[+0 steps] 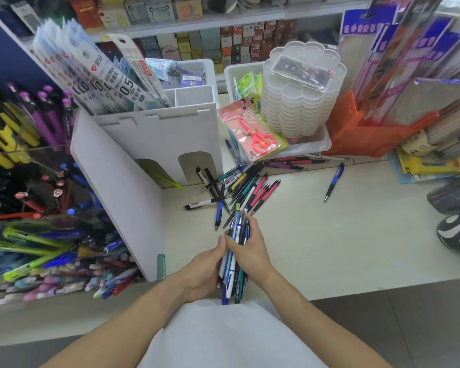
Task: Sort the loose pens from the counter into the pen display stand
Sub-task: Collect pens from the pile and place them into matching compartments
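While both hands (223, 258) grip pen bundle (235, 251), loose pens (247, 187) beyond

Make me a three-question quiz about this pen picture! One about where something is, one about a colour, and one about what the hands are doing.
1. Where does the lone blue pen lie?
A. On the counter, right of the pen pile
B. Inside the display stand
C. In a hand

2. What colour are the handles of the packaged scissors?
A. Black
B. Red
C. Purple

3. What are the hands doing?
A. Both lie flat on the counter
B. Both grip a bundle of pens
C. One is pointing at the shelf

Answers: 1 A, it lies alone on the bare counter, apart from the pile. 2 B, the scissors in the pink pack have red handles. 3 B, the left hand and right hand curl round the same bundle.
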### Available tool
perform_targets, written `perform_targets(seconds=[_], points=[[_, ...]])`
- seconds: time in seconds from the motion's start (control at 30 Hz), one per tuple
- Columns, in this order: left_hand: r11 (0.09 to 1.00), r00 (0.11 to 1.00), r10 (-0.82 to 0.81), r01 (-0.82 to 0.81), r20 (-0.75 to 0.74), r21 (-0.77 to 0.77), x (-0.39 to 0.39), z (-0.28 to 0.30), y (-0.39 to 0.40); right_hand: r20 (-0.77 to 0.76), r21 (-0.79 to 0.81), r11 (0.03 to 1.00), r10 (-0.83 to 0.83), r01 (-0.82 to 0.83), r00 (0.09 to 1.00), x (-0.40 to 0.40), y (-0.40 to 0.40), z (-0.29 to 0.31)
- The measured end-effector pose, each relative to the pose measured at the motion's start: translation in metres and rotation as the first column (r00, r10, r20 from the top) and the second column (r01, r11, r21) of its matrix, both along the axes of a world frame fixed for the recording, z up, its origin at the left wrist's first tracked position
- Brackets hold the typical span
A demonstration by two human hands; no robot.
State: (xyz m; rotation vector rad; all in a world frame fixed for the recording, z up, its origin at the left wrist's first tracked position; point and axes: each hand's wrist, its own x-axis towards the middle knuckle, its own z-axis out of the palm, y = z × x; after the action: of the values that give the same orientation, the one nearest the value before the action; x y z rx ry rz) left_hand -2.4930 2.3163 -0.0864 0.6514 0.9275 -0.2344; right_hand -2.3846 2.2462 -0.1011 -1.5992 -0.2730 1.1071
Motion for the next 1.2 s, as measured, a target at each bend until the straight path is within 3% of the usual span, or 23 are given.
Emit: perform_targets(seconds=[0.1, 0.27, 0.47, 0.6, 0.77, 0.93, 1.07, 1.2], points=[[0.995, 0.994, -0.097, 0.095, 0.043, 0.036, -0.007, -0.009, 0.002, 0.001, -0.005, 1.0, 0.022, -0.022, 1.0, -0.008, -0.001, 0.004], [0.984, 0.987, -0.128, 0.115, 0.095, 0.134, -0.007, -0.014, -0.001, -0.141, 0.045, 0.999, 0.022, -0.015, 0.99, -0.011, -0.004, 0.006], [0.954, 0.976, -0.208, 0.187, 0.069, 0.233, -0.002, -0.005, -0.004, -0.153, 0.041, 0.986, 0.164, -0.16, 0.975, 0.023, -0.007, 0.014], [0.945, 0.967, -0.254, 0.247, 0.009, 0.213, 0.005, 0.007, -0.001, -0.035, 0.071, 0.987, 0.146, -0.143, 0.989, 0.033, 0.001, 0.022], [0.984, 0.979, -0.172, 0.166, 0.111, 0.064, 0.006, 0.009, 0.0, 0.081, 0.069, 0.997, 0.034, -0.04, 0.996, 0.018, 0.006, 0.022], [0.989, 0.985, -0.133, 0.139, 0.111, -0.042, 0.006, 0.006, 0.0, 0.05, -0.024, 0.996, 0.087, -0.085, 0.995, 0.005, -0.002, 0.017], [0.98, 0.976, -0.196, 0.195, 0.096, 0.028, 0.005, 0.005, -0.007, -0.156, 0.02, 0.992, 0.129, -0.127, 0.979, 0.02, -0.009, 0.014], [0.965, 0.986, -0.161, 0.151, 0.03, 0.215, 0.006, 0.01, -0.009, 0.067, -0.102, 0.991, 0.098, -0.091, 0.993, 0.035, -0.014, 0.017]])
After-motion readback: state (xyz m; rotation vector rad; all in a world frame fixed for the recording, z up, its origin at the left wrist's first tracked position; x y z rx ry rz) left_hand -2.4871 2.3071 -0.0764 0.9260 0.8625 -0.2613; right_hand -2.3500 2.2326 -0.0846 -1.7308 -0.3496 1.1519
